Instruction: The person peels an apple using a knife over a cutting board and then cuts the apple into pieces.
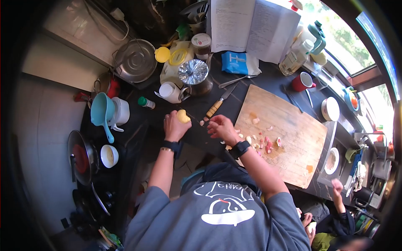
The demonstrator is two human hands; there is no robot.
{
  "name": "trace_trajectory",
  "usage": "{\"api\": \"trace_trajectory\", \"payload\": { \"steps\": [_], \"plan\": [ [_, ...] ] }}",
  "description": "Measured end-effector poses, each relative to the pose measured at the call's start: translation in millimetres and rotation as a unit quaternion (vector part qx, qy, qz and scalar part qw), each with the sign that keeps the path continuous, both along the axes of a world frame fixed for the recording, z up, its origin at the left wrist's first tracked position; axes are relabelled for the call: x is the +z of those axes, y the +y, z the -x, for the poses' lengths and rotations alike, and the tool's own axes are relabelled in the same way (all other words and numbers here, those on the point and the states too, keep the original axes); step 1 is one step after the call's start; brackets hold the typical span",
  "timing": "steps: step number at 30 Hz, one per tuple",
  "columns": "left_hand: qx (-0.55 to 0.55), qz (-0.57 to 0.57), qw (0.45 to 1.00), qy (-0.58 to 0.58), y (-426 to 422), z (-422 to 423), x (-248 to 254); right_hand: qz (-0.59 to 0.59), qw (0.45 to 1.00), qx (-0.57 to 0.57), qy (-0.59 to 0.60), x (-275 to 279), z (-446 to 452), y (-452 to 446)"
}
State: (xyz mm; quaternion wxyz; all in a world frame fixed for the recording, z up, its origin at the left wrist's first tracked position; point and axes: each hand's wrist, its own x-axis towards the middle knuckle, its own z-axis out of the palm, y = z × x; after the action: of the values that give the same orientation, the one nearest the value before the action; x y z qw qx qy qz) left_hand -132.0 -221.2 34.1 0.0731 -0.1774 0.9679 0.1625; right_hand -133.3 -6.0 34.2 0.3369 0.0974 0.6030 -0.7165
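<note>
My left hand (176,127) is closed around a rounded yellow peeled piece (183,116), which may be potato; its exact kind does not show. It hovers over the front edge of the dark counter. To its right, my right hand (222,129) has its fingers half bent and a little apart, with nothing visible in them. Small pale garlic cloves (202,123) lie by its fingertips. Just beyond is a knife (214,108) with a light wooden handle. The wooden cutting board (272,113) beside my right wrist bears garlic pieces and reddish scraps (268,144).
A foil-topped jug (197,80), a white cup (169,92) and a green-capped jar (146,103) stand behind my left hand. A red mug (301,82) is beyond the board. On the left are a blue ladle (103,111) and white bowl (109,156). Another person's hand (337,187) shows lower right.
</note>
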Motion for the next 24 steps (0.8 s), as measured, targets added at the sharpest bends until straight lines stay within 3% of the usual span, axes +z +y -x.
{"api": "trace_trajectory", "payload": {
  "steps": [2, 4, 6, 8, 12, 14, 21, 23, 24],
  "plan": [
    [-0.073, -0.08, 0.987, 0.116, 16, -28, 22, 0.007, 1.0, 0.023, 0.004, 7, -9, -10],
    [-0.119, -0.174, 0.97, 0.123, 36, -50, 40, 0.033, 0.998, 0.051, -0.015, 16, -18, -13],
    [-0.143, -0.217, 0.954, 0.149, 55, -74, 43, 0.131, 0.99, 0.056, -0.004, 6, -27, -14],
    [-0.133, -0.217, 0.951, 0.174, 71, -89, 41, 0.07, 0.988, 0.104, 0.085, -5, -35, -6],
    [-0.147, -0.247, 0.948, 0.134, 80, -100, 38, 0.07, 0.995, 0.069, 0.028, 5, -57, 7],
    [-0.172, -0.26, 0.941, 0.129, 82, -99, 40, 0.102, 0.995, -0.004, 0.002, 10, -70, 14],
    [-0.277, -0.231, 0.921, 0.149, 106, -87, 45, 0.014, 0.997, -0.069, 0.032, 18, -102, 51],
    [-0.327, -0.3, 0.896, 0.021, 114, -81, 53, -0.013, 0.989, -0.083, 0.122, 11, -111, 66],
    [-0.332, -0.302, 0.894, 0.012, 115, -77, 57, -0.014, 0.989, -0.09, 0.114, 18, -116, 77]
  ]
}}
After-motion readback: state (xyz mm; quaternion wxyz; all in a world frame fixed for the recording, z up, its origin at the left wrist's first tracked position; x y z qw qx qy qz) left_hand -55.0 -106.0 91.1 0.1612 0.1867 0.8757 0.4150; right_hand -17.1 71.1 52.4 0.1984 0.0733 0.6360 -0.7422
